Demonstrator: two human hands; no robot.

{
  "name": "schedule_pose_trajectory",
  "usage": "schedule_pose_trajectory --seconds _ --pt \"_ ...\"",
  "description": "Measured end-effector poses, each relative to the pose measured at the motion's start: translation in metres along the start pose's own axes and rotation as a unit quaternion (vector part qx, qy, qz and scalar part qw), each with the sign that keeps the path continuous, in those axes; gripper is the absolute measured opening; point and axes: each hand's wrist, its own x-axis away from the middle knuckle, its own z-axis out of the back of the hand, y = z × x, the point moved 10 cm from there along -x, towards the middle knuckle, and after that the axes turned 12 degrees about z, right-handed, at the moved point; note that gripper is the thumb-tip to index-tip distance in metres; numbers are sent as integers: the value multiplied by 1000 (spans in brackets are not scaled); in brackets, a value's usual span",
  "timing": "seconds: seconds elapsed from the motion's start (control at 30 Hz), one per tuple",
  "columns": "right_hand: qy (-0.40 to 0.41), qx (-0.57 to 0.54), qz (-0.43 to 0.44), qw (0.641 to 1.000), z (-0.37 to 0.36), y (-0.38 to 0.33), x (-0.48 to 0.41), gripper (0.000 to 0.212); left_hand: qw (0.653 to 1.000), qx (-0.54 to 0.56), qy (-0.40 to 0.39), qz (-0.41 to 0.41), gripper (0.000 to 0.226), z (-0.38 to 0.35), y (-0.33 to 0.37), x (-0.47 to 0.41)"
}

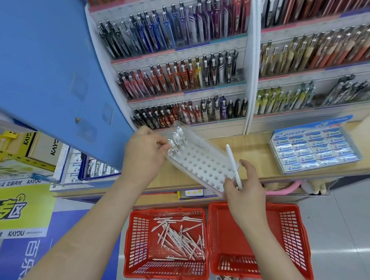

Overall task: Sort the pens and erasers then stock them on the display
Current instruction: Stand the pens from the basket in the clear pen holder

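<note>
**Centre of the frame:** a white holed tray (199, 164) is lying tilted over the wooden shelf (257, 151), running from upper left to lower right.

- The left hand (143, 158) is gripping the tray's upper-left end with fingers curled. Its fingertips are touching the nearest of three standing pens (176, 138).
- The right hand (245, 191), at the tray's lower-right end, is pinching a loose pen (233, 165) between thumb and fingers.

**Bottom centre:** two red baskets are sitting side by side on the floor. The left basket (138, 237) is holding a heap (181, 236) of white pens, and the right basket (294, 236) is touching its side.

**Right of centre:** boxed erasers (314, 150) are resting on the shelf.

**Top:** the display (251, 78) is carrying rows of pens.
</note>
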Motion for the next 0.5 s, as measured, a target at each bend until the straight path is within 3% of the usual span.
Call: schedule_pose_trajectory --seconds 0.3,0.43,0.5 --pt "16 13 10 1000 3 0 -15 50 993 -85 -51 68 17 -10 3 -16" --pt "7 15 51 999 12 -11 -21 15 994 -77 -47 65 15 -2 4 -10" --pt "-31 16 70 997 13 -18 -22 27 997 -56 -15 43 15 8 10 -4"
